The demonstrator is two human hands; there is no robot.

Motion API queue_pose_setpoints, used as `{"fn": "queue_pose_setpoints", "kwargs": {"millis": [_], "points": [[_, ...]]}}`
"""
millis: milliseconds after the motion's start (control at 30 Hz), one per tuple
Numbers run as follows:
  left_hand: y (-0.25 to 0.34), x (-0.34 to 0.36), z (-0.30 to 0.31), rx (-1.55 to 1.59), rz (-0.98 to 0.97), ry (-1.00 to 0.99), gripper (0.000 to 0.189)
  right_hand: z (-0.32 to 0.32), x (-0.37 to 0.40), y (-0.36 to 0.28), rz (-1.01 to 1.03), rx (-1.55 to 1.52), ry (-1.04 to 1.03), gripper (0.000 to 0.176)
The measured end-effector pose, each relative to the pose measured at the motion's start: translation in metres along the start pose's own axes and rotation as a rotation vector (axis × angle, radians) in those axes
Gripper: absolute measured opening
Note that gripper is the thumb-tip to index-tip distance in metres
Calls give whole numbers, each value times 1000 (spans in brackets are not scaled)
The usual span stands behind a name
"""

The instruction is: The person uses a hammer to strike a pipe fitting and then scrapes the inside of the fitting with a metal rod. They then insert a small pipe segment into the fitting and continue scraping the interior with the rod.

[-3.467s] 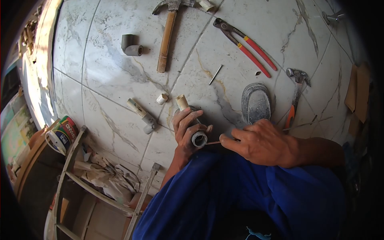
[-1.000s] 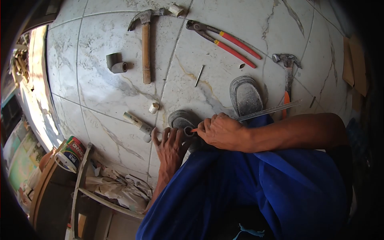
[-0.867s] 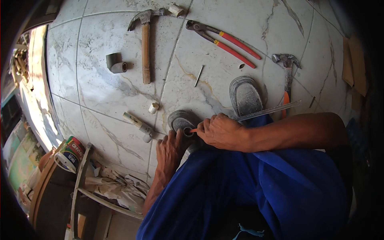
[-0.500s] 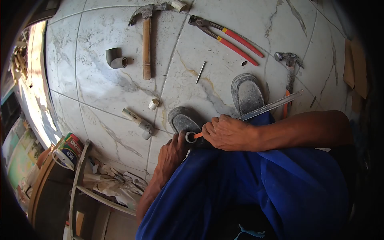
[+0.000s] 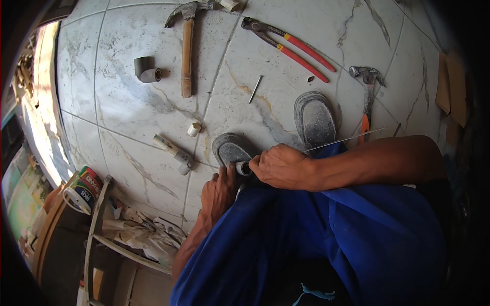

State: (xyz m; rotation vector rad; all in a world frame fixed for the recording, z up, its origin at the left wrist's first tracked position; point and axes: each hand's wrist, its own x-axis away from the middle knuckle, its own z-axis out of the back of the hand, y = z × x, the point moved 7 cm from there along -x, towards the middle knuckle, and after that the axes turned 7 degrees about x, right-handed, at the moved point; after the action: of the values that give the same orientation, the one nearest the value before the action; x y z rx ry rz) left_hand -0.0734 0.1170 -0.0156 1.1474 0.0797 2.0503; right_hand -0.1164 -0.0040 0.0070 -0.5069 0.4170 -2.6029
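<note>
My left hand (image 5: 218, 193) is closed round a short grey pipe fitting (image 5: 244, 169), its round opening turned toward my right hand. My right hand (image 5: 282, 166) grips a thin saw blade (image 5: 352, 138), which sticks out to the right past my wrist, seen nearly edge-on. The knuckles of that hand are close beside the fitting's mouth, and the blade's other end is hidden there. Both hands are low, over the toe of the left grey sandal (image 5: 232, 147).
On the tiled floor lie a wooden-handled claw hammer (image 5: 188, 56), red-handled pincers (image 5: 306, 56), a nail (image 5: 255, 89), an orange-gripped hammer (image 5: 368, 92), a grey elbow fitting (image 5: 148, 71) and a pipe piece with fitting (image 5: 173, 153). A paint can (image 5: 86, 188) stands at left.
The saw blade has turned from showing its flat side to nearly edge-on. Its orange end, visible before at the fitting's mouth, is now hidden as my right hand sits closer to the fitting.
</note>
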Motion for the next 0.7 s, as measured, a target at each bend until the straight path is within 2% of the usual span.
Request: {"fn": "queue_pose_setpoints", "kwargs": {"millis": [100,167,267,333,400,567,633,700], "points": [[-4,-5,-6,5,-28,8,43,1,-3,-1,53,11,-18,14],[-6,-8,-6,18,-37,7,41,-1,-6,0,42,-27,-133,12],[-9,-10,-7,22,-33,-3,36,-4,-8,-1,93,0,-165,13],[-9,-13,-6,-16,-100,-30,39,-7,-8,1,89,-4,-146,13],[-11,-14,-8,-21,-74,-52,38,-11,-8,0,95,-11,-128,13],[-11,-19,-9,-63,-78,-86,27,-16,-10,1,79,1,-36,13],[-9,-20,-6,-96,-98,-83,24,-19,-12,-4,83,-9,-69,13],[-9,-26,-4,-85,-87,-160,24,-22,-13,-4,72,-13,-97,13]]}}
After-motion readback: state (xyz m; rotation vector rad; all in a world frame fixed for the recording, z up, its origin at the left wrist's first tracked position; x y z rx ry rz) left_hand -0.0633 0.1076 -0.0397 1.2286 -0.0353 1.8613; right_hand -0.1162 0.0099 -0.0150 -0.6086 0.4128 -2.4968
